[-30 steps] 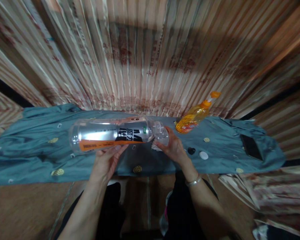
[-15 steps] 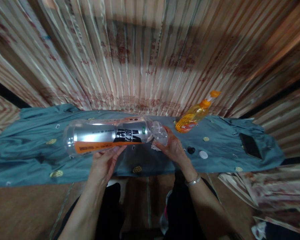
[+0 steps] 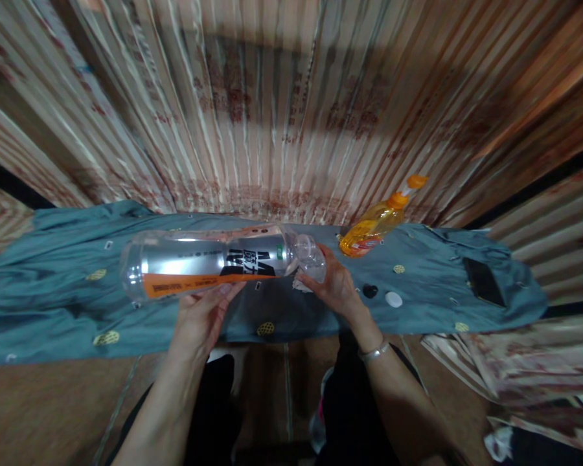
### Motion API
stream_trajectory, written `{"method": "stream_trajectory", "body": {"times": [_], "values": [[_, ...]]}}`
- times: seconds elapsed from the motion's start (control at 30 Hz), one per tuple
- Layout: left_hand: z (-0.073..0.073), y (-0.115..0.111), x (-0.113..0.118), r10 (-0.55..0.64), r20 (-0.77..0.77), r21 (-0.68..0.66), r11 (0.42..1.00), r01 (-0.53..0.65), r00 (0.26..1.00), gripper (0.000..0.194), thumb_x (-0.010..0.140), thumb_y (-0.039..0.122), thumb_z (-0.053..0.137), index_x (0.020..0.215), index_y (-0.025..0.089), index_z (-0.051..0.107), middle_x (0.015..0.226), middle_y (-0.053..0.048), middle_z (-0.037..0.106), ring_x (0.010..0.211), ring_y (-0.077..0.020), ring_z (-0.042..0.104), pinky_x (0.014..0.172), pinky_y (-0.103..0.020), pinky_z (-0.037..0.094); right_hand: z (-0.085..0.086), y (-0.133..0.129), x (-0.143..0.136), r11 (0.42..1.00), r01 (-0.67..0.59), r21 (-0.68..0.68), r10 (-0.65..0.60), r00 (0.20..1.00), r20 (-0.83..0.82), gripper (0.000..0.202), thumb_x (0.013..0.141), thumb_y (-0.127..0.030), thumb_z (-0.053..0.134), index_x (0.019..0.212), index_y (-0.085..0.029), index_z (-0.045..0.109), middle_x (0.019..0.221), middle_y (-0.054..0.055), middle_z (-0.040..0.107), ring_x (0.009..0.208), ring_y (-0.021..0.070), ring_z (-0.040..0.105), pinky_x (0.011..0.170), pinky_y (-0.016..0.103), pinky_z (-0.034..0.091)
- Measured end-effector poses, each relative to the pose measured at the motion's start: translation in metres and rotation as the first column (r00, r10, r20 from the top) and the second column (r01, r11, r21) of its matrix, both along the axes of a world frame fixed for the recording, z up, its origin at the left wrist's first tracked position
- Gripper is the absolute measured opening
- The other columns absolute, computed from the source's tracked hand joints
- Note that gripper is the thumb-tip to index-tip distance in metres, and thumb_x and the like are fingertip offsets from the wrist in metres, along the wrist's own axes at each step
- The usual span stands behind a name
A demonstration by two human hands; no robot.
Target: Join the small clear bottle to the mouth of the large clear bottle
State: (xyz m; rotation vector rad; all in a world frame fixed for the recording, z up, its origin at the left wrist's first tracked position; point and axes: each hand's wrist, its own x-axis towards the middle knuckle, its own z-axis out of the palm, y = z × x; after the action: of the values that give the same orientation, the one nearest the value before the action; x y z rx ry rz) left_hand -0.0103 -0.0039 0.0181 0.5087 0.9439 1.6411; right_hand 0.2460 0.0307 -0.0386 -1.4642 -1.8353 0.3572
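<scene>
A large clear bottle (image 3: 199, 262) with a silver and orange label lies sideways above the cloth, its neck to the right. My left hand (image 3: 206, 310) holds it from below, near its middle. My right hand (image 3: 333, 281) is closed round a small clear container (image 3: 311, 259) at the large bottle's mouth. The two seem to touch there; whether anything flows between them cannot be made out. Under the small container a crumpled white piece (image 3: 300, 283) shows in part. Right of my right hand are a black cap (image 3: 370, 290) and a white round lid (image 3: 393, 299).
An orange pump bottle (image 3: 372, 226) stands at the back of the teal cloth (image 3: 150, 323), right of centre. A dark phone (image 3: 484, 281) lies at the right. A pleated curtain (image 3: 272, 129) hangs behind the table.
Both hands and the bottle hold nearly the same pose. The view has shifted slightly, so the things at the right appear a little further left.
</scene>
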Motion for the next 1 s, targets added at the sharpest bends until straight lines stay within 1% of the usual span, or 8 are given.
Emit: {"method": "stream_trajectory", "body": {"times": [0.17,0.27,0.37,0.53,0.67,0.8,0.87,1.0], "values": [[-0.0015,0.0005,-0.0004,0.008,0.0,0.006,1.0,-0.008,1.0,0.034,0.041,0.016,0.099,0.06,0.021,0.071,0.065,0.001,0.076,0.065,-0.0219,0.075,0.081,-0.046,0.068,-0.0003,0.0001,-0.0007,1.0,0.011,-0.016,-0.011,1.0,0.017,0.076,0.082,-0.036,0.083,0.147,-0.017,0.047,0.141,0.02,0.066,0.129,0.0361,0.067,0.109,0.056,0.055],[-0.0016,0.0007,0.0006,0.023,0.008,0.007,1.0,-0.023,1.0,0.038,0.037,0.018,0.1,0.056,0.021,0.068,0.064,0.0,0.076,0.065,-0.0222,0.074,0.078,-0.045,0.068,-0.0006,0.0003,-0.001,1.0,0.014,-0.009,-0.014,1.0,0.011,0.077,0.082,-0.037,0.084,0.146,-0.017,0.048,0.141,0.019,0.066,0.13,0.0362,0.066,0.11,0.055,0.055],[-0.0013,0.0009,0.0012,0.024,-0.003,0.003,1.0,-0.024,1.0,0.04,0.035,0.023,0.103,0.055,0.021,0.068,0.063,0.0,0.076,0.065,-0.0228,0.074,0.08,-0.046,0.068,-0.0001,0.0002,-0.001,1.0,0.008,-0.003,-0.008,1.0,0.004,0.077,0.082,-0.037,0.083,0.147,-0.017,0.048,0.141,0.02,0.066,0.13,0.0362,0.066,0.11,0.055,0.054],[-0.0009,0.0009,0.0002,0.015,-0.035,-0.004,1.0,-0.015,0.999,0.043,0.032,0.028,0.104,0.062,0.021,0.074,0.064,-0.001,0.077,0.065,-0.0221,0.074,0.08,-0.045,0.069,0.0001,0.0003,-0.0006,1.0,-0.001,-0.009,0.001,1.0,0.003,0.077,0.081,-0.037,0.084,0.146,-0.016,0.048,0.141,0.02,0.066,0.129,0.0365,0.066,0.109,0.055,0.055],[-0.0018,0.001,-0.0012,0.002,-0.046,-0.013,1.0,-0.002,0.999,0.04,0.034,0.028,0.104,0.058,0.021,0.073,0.062,0.0,0.076,0.065,-0.0207,0.073,0.08,-0.044,0.069,-0.0006,0.0003,0.0,1.0,0.0,-0.003,0.0,1.0,-0.007,0.08,0.08,-0.039,0.086,0.148,-0.02,0.048,0.142,0.018,0.066,0.13,0.0362,0.066,0.109,0.055,0.055],[-0.0017,0.0009,-0.0015,0.006,-0.049,-0.023,1.0,-0.007,0.999,0.037,0.035,0.026,0.103,0.056,0.022,0.071,0.063,0.001,0.076,0.065,-0.0213,0.073,0.08,-0.046,0.069,0.0006,0.0001,0.0008,1.0,-0.014,-0.001,0.014,1.0,-0.002,0.08,0.081,-0.039,0.086,0.149,-0.019,0.048,0.141,0.018,0.066,0.13,0.0363,0.066,0.109,0.056,0.055],[-0.0001,0.0002,-0.0007,0.007,-0.044,-0.031,0.999,-0.008,0.999,0.039,0.034,0.026,0.103,0.055,0.021,0.071,0.062,0.0,0.076,0.064,-0.0206,0.073,0.079,-0.044,0.069,0.0012,0.0002,0.0015,1.0,-0.025,0.003,0.025,1.0,0.007,0.081,0.081,-0.039,0.086,0.149,-0.02,0.048,0.141,0.018,0.066,0.13,0.0363,0.066,0.11,0.056,0.055],[0.0039,-0.0012,0.0012,0.013,-0.033,-0.044,0.999,-0.014,0.999,0.042,0.03,0.028,0.105,0.056,0.019,0.073,0.059,0.001,0.074,0.061,-0.0171,0.072,0.073,-0.035,0.069,0.001,0.0,0.0025,0.999,-0.039,0.01,0.038,0.999,0.028,0.08,0.082,-0.039,0.084,0.15,-0.02,0.048,0.141,0.018,0.066,0.13,0.0363,0.065,0.11,0.055,0.055]]}}
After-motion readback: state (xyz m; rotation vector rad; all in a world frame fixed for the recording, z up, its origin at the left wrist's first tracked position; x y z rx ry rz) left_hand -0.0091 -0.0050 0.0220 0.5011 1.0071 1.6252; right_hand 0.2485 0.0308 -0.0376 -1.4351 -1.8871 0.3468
